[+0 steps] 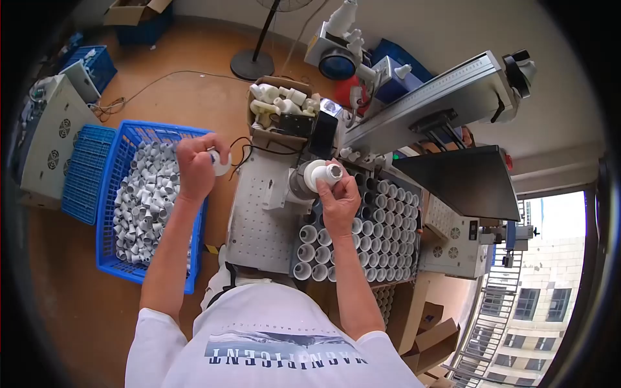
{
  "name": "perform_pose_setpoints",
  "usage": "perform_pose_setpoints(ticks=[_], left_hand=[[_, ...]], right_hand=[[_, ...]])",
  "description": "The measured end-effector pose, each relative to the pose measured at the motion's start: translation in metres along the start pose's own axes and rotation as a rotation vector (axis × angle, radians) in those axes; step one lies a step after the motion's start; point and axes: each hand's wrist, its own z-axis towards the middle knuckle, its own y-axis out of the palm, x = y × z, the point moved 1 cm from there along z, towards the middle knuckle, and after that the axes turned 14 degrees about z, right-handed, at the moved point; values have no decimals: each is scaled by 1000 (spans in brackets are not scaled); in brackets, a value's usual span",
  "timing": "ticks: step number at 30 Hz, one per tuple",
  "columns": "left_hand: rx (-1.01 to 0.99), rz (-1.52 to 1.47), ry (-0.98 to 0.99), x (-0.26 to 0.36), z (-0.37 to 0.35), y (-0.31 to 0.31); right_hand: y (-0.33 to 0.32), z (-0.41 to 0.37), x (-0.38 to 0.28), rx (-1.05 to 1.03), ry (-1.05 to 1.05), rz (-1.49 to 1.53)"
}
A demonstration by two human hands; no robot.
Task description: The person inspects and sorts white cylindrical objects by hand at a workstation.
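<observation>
My left hand [196, 165] is closed around a white plastic pipe fitting [220, 163], raised over the right rim of a blue basket [108, 194]. That basket holds many loose white pipe fittings [145, 207]. To the right, my right hand [341, 202] grips another white pipe fitting [321, 173] with thumb and fingers. It sits at the end of a grey cylindrical holder [299, 184] on a perforated metal plate [255, 223]. Rows of upright white fittings [367, 246] stand beside and below my right wrist.
An open carton [283, 132] of white plastic parts stands behind the plate, with a dark phone-like slab [323, 134] next to it. A machine arm [427, 97] and a black monitor [462, 174] overhang the right side. A fan base [252, 65] and cables lie on the floor.
</observation>
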Motion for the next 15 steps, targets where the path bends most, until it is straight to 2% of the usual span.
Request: perform_pose_setpoints(ticks=[1,2,4,5,6,7,11,12,13,15], left_hand=[[3,3,9,-1,3,0],[82,73,-28,-38,-11,-25],[195,230,-255,-101,-64,-70],[207,441,-287,-137,-83,-90],[289,527,-300,-160,-99,-105],[361,611,-314,-176,-118,-115],[138,857,-420,-195,-187,-116],[138,709,-446,-202,-203,-101],[143,562,-476,-195,-211,-85],[99,468,-576,-162,-222,-47]], right_hand=[[1,4,3,-10,-5,-2],[1,3,5,-12,-4,-8],[2,-10,-7,-1,144,-42],[4,-7,-4,3,108,-43],[7,-3,-2,7,72,-44],[6,-3,11,15,-71,-38],[8,-20,-2,81,-42,-136],[4,-25,0,80,-131,-188],[-6,-32,1,64,-132,-245],[-36,-49,4,38,-135,-344]])
